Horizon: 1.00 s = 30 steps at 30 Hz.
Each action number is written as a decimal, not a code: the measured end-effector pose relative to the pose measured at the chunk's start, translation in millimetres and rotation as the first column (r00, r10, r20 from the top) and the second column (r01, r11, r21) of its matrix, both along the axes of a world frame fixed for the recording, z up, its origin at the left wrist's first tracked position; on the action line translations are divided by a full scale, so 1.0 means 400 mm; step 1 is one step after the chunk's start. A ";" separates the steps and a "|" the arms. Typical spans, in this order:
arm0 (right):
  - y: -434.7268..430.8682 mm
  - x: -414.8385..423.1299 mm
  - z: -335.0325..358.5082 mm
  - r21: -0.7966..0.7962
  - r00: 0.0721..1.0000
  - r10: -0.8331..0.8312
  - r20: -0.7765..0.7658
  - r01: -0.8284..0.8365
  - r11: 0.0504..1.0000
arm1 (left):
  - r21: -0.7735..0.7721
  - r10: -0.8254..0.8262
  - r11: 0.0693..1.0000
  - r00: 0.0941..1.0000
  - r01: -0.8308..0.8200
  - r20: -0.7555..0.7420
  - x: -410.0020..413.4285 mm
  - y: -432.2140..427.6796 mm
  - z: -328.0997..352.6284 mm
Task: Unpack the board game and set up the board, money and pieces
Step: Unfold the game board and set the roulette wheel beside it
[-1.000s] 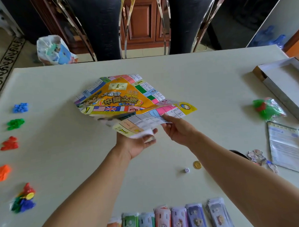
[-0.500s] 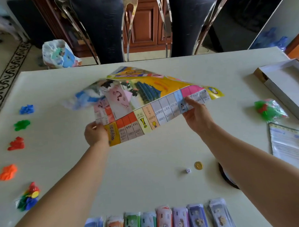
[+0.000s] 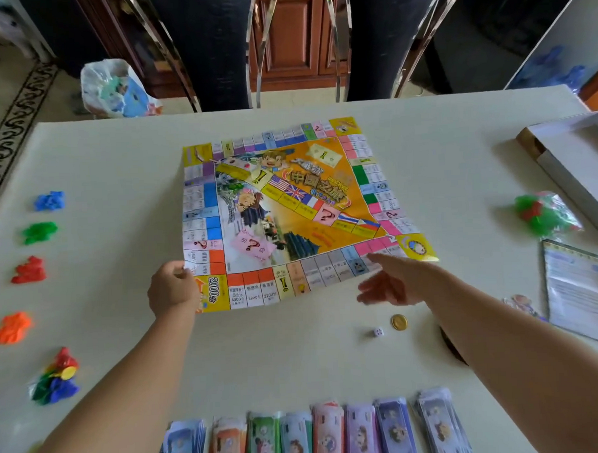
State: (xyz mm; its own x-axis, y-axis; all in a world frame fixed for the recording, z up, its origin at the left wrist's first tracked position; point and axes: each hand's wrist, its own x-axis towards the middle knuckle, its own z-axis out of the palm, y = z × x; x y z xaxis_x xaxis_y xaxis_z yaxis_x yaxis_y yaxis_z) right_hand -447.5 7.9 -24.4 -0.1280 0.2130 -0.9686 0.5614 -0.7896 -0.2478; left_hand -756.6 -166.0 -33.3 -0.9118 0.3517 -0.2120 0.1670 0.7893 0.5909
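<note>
left fingers (image 3: 180, 273) pinch board (image 3: 290, 209) corner | right fingers (image 3: 383, 259) straight, over board edge

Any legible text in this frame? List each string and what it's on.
"2000": yellow corner square of the colourful paper game board, beside the left hand.
"4000", "3200", "2200": orange squares on its near edge.
"中国之旅": orange centre title.
"?": pink card spaces.
Unreadable, blurred or too small: the other board squares, white printed leaflet, row of pastel banknote stacks.
</note>
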 end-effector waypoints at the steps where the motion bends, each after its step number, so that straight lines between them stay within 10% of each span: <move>1: 0.002 -0.003 0.014 -0.091 0.985 0.172 0.009 -0.171 0.981 | -0.020 -0.025 0.999 1.000 0.024 -0.018 -0.007 -0.002 0.000; 4: 0.000 -0.039 0.050 -0.122 0.836 0.549 -0.017 -0.546 0.829 | -0.074 -0.086 0.994 0.994 0.081 -0.062 -0.026 -0.008 -0.011; 10: 0.010 -0.130 -0.012 0.690 0.836 0.477 0.271 -0.514 0.510 | -0.136 -0.140 0.982 0.987 0.129 -0.077 -0.054 -0.025 -0.039; 18: -0.050 -0.167 -0.107 0.475 0.527 0.606 0.596 -0.840 0.263 | -0.406 -0.078 0.909 0.996 0.087 0.040 -0.116 -0.066 -0.076; 23: -0.064 -0.186 -0.113 0.514 0.550 0.506 0.665 -0.828 0.225 | -0.333 -0.484 0.847 0.860 0.414 -0.162 -0.022 0.004 -0.070; 30: -0.076 -0.179 -0.113 0.493 0.545 0.585 0.600 -0.828 0.266 | -0.336 -0.754 0.537 0.619 0.774 0.220 0.148 0.102 -0.114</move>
State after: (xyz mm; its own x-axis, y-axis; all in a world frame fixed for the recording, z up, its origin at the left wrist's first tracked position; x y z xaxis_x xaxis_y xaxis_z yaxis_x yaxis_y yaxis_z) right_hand -519.2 -22.5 -69.8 -0.3713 0.7239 -0.5815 0.9281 0.3084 -0.2087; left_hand -697.4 -125.0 -79.1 -0.3210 0.7964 -0.5126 0.7940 0.5214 0.3127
